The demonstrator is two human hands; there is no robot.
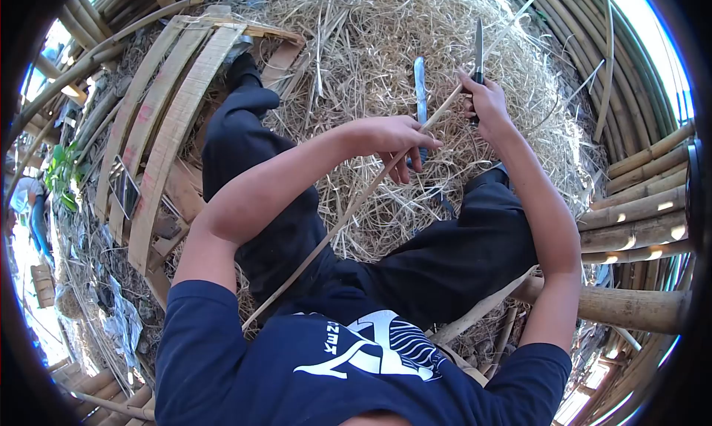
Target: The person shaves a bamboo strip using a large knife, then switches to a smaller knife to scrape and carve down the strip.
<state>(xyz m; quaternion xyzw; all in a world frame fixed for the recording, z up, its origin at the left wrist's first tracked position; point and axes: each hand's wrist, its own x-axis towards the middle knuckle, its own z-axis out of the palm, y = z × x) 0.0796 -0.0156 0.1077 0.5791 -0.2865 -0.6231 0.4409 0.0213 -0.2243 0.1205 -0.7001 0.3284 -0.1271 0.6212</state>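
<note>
A long thin bamboo strip [334, 229] runs diagonally from beside my torso up to my right hand. My left hand [400, 142] is bent loosely around its upper part, fingers pointing down. My right hand [486, 103] grips the black handle of a knife [479, 48], blade pointing up and away from me. The strip's upper end meets the thumb and forefinger of that hand, close to the knife handle. Behind my left hand, a long blue-grey object [420, 88] lies on the shavings, partly hidden by the fingers.
Pale shavings [371, 48] cover the ground between and beyond my dark-trousered legs. Curved wooden slats [178, 107] stand at the left. Bamboo poles [638, 226] line the right side, and a thick pole [630, 307] reaches in near my right elbow. Green leaves [61, 175] show far left.
</note>
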